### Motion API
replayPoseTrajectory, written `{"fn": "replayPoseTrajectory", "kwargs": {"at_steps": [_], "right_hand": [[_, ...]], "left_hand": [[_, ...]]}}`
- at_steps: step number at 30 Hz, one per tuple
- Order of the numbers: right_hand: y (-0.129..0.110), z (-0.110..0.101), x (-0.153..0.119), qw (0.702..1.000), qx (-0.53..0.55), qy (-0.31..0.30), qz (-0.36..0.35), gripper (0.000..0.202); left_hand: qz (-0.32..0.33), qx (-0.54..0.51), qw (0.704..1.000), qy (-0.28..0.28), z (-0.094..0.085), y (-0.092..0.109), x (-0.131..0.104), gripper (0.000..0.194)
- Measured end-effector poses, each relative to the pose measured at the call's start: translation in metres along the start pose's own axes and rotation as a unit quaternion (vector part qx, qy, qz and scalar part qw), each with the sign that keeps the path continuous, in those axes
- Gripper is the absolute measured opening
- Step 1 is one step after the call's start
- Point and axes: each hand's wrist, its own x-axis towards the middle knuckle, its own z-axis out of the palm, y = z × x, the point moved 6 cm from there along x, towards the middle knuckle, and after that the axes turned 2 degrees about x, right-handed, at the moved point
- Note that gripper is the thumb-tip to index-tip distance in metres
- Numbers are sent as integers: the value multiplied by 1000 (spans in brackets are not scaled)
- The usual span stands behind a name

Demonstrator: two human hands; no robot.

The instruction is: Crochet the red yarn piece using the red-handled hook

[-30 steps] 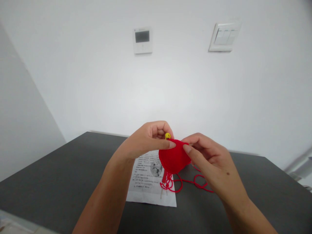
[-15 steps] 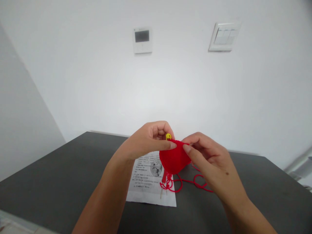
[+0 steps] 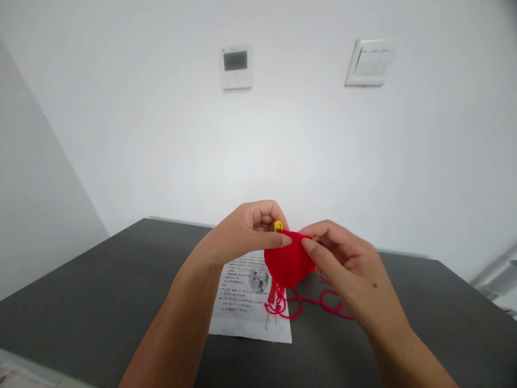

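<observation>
A red crocheted piece [image 3: 287,265] is held up between my two hands above the table. My left hand [image 3: 258,229] pinches its upper left edge, thumb on the near face and fingers behind. A yellow stitch marker [image 3: 278,226] sticks up at that edge, beside my left fingers. My right hand [image 3: 347,258] grips the upper right edge between thumb and forefinger. Below the piece hang or lie loops of red yarn [image 3: 294,310] and a red-handled crochet hook [image 3: 272,293], its thin metal tip pointing toward me. The far side of the piece is hidden.
A printed sheet [image 3: 242,323] with a grey picture lies on the dark table [image 3: 100,285] under the yarn. Behind the table rises a white wall [image 3: 299,140] with a small display panel [image 3: 236,67] and a light switch [image 3: 370,62].
My right thumb and fingers have shifted very slightly left along the top edge of the red crocheted piece. My left hand keeps its hold almost unmoved.
</observation>
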Motion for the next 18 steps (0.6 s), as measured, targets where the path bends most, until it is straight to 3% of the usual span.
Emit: {"fn": "replayPoseTrajectory", "kwargs": {"at_steps": [18], "right_hand": [[1, 0, 1, 1000, 29, 4, 5, 15]], "left_hand": [[3, -18, 1000, -11, 3, 0, 0, 16]]}}
